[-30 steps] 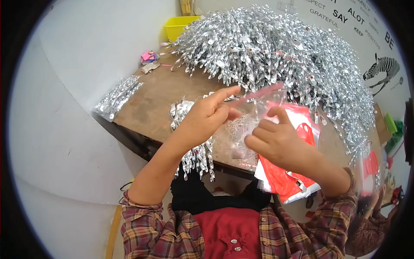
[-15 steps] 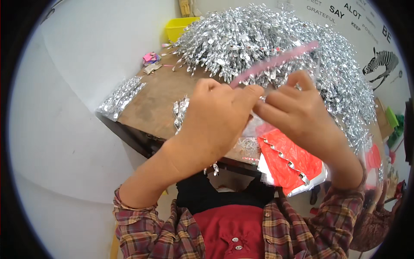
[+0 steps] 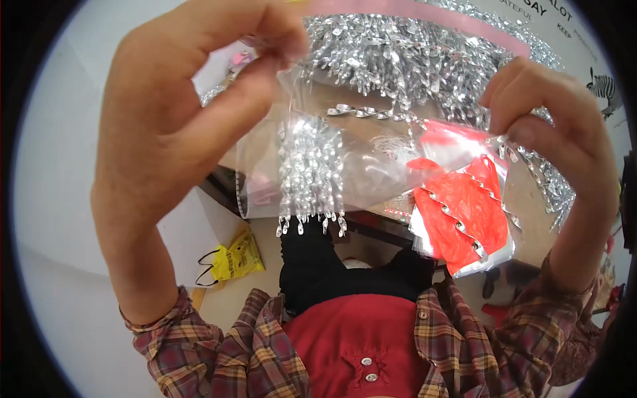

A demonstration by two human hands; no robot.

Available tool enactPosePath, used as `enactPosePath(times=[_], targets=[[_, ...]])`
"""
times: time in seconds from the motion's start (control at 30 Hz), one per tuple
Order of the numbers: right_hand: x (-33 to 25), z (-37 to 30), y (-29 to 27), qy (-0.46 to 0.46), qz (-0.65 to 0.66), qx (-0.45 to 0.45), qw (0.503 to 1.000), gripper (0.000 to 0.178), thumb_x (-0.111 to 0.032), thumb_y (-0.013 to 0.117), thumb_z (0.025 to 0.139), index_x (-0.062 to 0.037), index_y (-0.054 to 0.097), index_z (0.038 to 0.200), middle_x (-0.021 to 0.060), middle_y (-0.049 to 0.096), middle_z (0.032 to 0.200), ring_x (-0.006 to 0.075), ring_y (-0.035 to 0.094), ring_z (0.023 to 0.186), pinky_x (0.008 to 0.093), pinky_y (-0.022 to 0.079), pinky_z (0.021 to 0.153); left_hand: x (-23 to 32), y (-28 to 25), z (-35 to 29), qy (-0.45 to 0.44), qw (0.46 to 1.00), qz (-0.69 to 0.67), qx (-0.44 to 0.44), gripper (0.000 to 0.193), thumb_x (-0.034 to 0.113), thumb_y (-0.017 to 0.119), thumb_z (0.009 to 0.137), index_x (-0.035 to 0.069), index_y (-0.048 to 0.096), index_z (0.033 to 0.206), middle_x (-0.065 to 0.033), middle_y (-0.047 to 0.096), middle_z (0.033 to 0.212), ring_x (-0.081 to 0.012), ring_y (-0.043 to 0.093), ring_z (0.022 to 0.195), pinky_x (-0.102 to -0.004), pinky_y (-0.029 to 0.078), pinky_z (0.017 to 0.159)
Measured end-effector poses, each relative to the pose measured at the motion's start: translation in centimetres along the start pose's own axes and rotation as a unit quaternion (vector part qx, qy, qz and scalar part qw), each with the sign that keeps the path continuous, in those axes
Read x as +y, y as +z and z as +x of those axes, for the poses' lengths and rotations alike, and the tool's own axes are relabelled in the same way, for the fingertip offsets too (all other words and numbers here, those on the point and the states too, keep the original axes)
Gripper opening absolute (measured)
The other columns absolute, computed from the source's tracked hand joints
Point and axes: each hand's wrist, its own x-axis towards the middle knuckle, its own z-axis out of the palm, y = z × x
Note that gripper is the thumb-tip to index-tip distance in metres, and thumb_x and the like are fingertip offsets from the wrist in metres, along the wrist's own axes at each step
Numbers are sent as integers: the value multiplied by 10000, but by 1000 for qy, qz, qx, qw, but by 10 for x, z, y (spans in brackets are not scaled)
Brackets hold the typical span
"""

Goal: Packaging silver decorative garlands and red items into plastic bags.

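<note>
Clear bag stretched between my two hands

I have a clear plastic bag (image 3: 375, 176) raised in front of me, above the table (image 3: 534, 232), its pink strip (image 3: 431, 16) running along the top. My left hand (image 3: 149, 113) pinches one side, thumb and forefinger pressed together; my right hand (image 3: 561, 119) grips the other side, fingers curled against the thumb. Through the film I see a bundle of silver twisted strips (image 3: 310, 172) hanging over the table's near edge. To its right lies a red plastic bag (image 3: 464, 212), and behind spreads a large silver heap (image 3: 391, 60).
</note>
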Motion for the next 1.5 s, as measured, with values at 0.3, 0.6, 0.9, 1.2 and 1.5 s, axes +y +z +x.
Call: enactPosePath(times=[0.3, 0.6, 0.9, 1.2, 1.5], targets=[[107, -55, -107, 94, 68, 50, 992, 242, -270, 526, 902, -43, 556, 826, 9, 496, 685, 95, 481, 646, 235, 389, 594, 2, -22, 44, -88, 977, -189, 36, 124, 21, 502, 724, 8, 562, 833, -81, 588, 792, -146, 559, 750, -302, 469, 746], [87, -2, -30, 284, 125, 121, 943, 258, -349, 479, 958, -119, 554, 868, -83, 427, 628, 10, 361, 542, 180, 308, 491, -70, 66, 72, -108, 944, -294, -100, 128, 29, 513, 753, 27, 599, 848, -15, 591, 833, -98, 537, 828, -238, 418, 776], [145, -115, 131, 385, 307, -28, 870, 232, -246, 521, 936, -71, 549, 786, -47, 466, 619, 47, 430, 581, 216, 362, 543, -64, 225, -65, -235, 780, -472, -336, 166, 106, 569, 725, 27, 635, 856, -14, 630, 791, -87, 556, 723, -238, 449, 637], [103, -159, 187, 393, 406, -206, 799, 144, -185, 573, 894, -49, 608, 861, -29, 562, 725, 53, 506, 679, 221, 416, 616, 30, 239, -186, -274, 726, -525, -349, 116, 110, 637, 782, 23, 624, 857, 1, 632, 769, -57, 570, 739, -226, 452, 683], [70, -105, 278, 179, 227, -311, 905, 147, -180, 592, 844, -41, 591, 894, 60, 588, 722, 168, 567, 669, 313, 444, 645, 23, 174, -287, -337, 866, -270, -250, 86, 101, 616, 714, 58, 635, 785, -72, 637, 833, -265, 577, 936, -350, 458, 792]])
